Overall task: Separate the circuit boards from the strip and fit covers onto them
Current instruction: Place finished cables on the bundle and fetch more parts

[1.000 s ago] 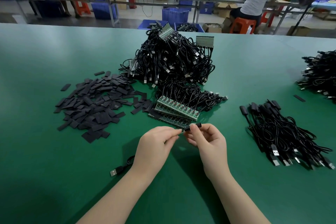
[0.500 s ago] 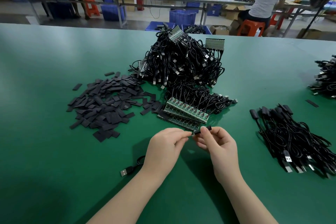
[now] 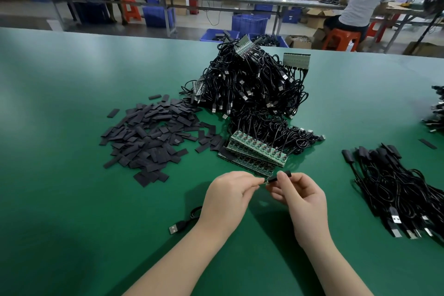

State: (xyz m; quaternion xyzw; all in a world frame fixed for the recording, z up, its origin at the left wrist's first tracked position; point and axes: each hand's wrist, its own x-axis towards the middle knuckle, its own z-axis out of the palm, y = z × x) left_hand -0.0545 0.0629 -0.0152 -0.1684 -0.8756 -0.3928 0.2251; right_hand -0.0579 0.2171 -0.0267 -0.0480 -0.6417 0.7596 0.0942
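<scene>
From the head view, both hands meet just above the green table (image 3: pixel 72 127). The right hand (image 3: pixel 302 202) pinches a black cover (image 3: pixel 280 176) at its fingertips; the left hand (image 3: pixel 228 196) pinches a small circuit board (image 3: pixel 263 180) entering its end, just before the board strips (image 3: pixel 257 151).

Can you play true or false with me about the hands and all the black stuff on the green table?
1. The right hand pinches a small black cover. True.
2. The pile of flat black covers lies right of the hands. False: it lies to their left.
3. The left hand rests flat on the table. False: its fingers are curled, pinching something small at the cover's end.
4. Green circuit board strips lie just beyond the hands. True.
5. A USB plug lies left of the left wrist. True.
</scene>
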